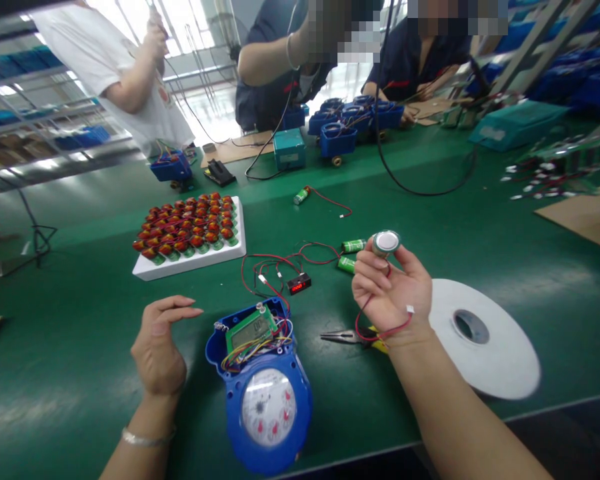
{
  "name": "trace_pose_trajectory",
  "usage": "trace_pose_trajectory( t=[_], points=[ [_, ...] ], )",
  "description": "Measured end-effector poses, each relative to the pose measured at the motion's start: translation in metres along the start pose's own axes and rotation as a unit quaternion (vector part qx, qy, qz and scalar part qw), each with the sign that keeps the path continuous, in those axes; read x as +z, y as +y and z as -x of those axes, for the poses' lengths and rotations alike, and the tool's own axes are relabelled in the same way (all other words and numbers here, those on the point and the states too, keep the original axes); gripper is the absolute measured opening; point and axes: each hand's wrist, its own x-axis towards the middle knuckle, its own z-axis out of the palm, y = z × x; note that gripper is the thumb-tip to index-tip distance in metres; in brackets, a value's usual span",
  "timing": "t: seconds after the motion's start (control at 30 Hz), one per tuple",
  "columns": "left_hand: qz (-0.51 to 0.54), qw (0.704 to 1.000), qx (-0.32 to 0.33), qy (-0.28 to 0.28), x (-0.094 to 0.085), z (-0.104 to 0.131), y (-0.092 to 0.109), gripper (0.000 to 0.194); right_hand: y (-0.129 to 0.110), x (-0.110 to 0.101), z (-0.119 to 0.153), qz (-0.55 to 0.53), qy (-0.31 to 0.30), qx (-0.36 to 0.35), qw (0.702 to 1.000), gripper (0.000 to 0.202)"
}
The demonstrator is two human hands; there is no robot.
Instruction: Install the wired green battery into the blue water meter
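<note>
Note in the right hand (391,297) a cylindrical cell (387,242), pinched between thumb and bent fingers, silvery end face turned toward the head camera, palm otherwise exposed. Follow the red and dark lead (357,325) in a loop to the white connector (410,310), unmated and lying across the wrist. Find the left hand (161,350) half open, fingers bent, holding nothing, just beside the blue meter. Locate the blue meter (233,427) between both hands, on the green surface (70,327), with upper compartment uncovered and display board (250,332), coloured wires and coil spring (221,327) exposed. Judge the step in hand as presenting or checking the wired cell beside the opened meter. Judge the next move to call for a steady pinch, a free left hand for the connector, and clearance of the lead from the pliers (350,338) below. Beyond, note the red-digit module (299,285) among loose leads, two green cells (353,246) just past the right hand, and the white roll (510,347) beside the right forearm. Farther out, find the white tray (190,265) of orange-topped cells (195,223), and co-workers (130,73) near blue housings (337,143).
</note>
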Motion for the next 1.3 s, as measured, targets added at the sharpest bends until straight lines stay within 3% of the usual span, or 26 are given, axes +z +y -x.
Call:
trace_pose_trajectory(
  t=[0.3, 1.3],
  points=[
    [0.01, 0.999, -0.002, -0.032, -0.0024, -0.0011, 0.0005, 0.04, 0.0001, 0.0033, -0.0004, -0.018, 0.037, -0.007, 0.999, 0.007],
    [0.028, 0.998, -0.034, -0.047, -0.001, -0.0004, -0.0008, 0.042, 0.0008, 0.0035, -0.0003, 0.027, 0.015, -0.007, 0.999, 0.008]
  ],
)
